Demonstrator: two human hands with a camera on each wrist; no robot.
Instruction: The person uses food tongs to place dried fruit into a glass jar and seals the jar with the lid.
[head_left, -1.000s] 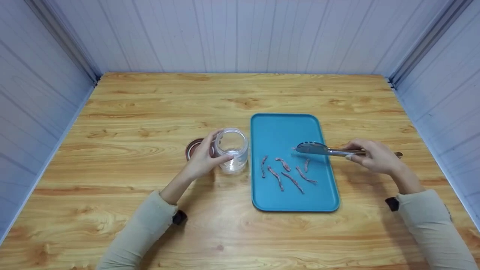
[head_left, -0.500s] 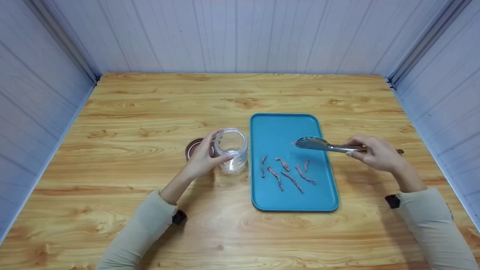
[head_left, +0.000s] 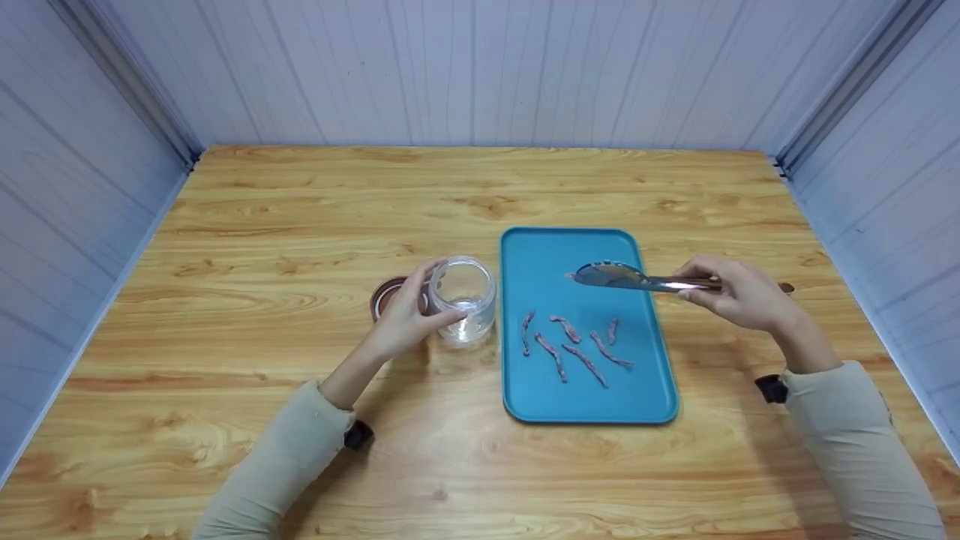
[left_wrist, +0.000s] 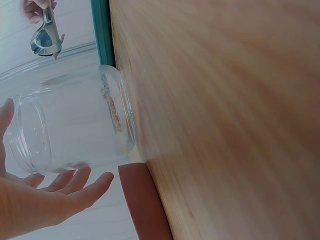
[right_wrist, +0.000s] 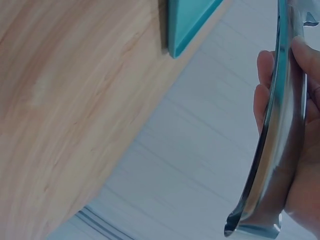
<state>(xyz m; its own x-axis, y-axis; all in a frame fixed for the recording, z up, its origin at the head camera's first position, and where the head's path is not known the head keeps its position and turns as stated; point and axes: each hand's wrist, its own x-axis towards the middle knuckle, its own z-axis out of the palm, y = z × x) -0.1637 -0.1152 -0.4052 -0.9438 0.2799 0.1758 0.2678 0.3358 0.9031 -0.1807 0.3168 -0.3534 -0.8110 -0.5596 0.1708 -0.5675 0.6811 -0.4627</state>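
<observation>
My left hand (head_left: pixel 401 319) holds a clear jar (head_left: pixel 474 324) upright on the table, thumb and fingers at opposite sides near its lidless mouth. In my right hand (head_left: pixel 750 296) are metal tongs (head_left: pixel 611 275), gripped along their arms and raised over the blue tray (head_left: pixel 574 401). A small reddish strip (head_left: pixel 570 275), like dried meat, sticks out of the tongs' tips; the left wrist view shows its ends past the metal. Several similar strips (head_left: pixel 585 365) lie apart on the tray's nearer half. The right wrist view shows the tongs' rear end (right_wrist: pixel 265 215).
A reddish-brown lid (head_left: pixel 385 291) lies on the wooden table (head_left: pixel 300 210) left of the jar, partly hidden by my left hand. The tray stands just right of the jar. Pale panel walls (head_left: pixel 472 75) border the table at back and sides.
My right hand and the tongs have moved slightly left and farther from me, carrying the strip toward the jar's side. The left hand and jar have stayed put.
</observation>
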